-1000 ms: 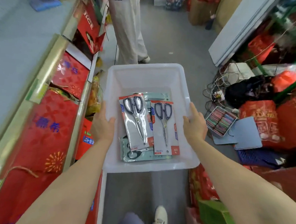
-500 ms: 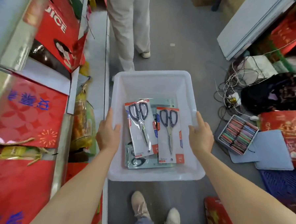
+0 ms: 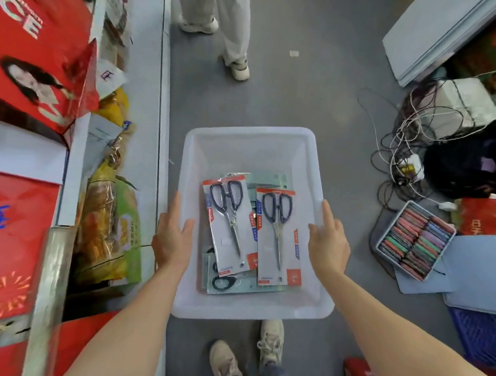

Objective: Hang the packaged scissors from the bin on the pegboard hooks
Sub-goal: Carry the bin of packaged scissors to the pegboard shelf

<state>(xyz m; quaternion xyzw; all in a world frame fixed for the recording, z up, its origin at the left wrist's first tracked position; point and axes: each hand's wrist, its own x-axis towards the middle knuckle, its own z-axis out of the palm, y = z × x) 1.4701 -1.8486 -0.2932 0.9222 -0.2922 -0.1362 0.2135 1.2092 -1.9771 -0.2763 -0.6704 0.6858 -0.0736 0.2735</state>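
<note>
A white plastic bin (image 3: 252, 136) sits low over the grey floor in front of me. My left hand (image 3: 171, 238) grips its left rim and my right hand (image 3: 328, 243) grips its right rim. Inside lie packaged scissors: one white-and-red card with dark-handled scissors (image 3: 227, 224) at the left, a second like it (image 3: 277, 235) at the right. Beneath them lie grey-green packs (image 3: 230, 284) with black-handled scissors. No pegboard is in view.
Shelving with red gift boxes (image 3: 32, 50) and snack bags (image 3: 110, 223) runs along my left. Another person's legs (image 3: 226, 23) stand ahead in the aisle. Tangled cables (image 3: 401, 150), a tray of coloured items (image 3: 415, 239) and grey boards (image 3: 438, 34) crowd the right. My shoes (image 3: 246, 357) are below.
The bin has sunk lower toward the floor, still held by both hands. My view has tilted further down, and my feet now show beneath the bin.
</note>
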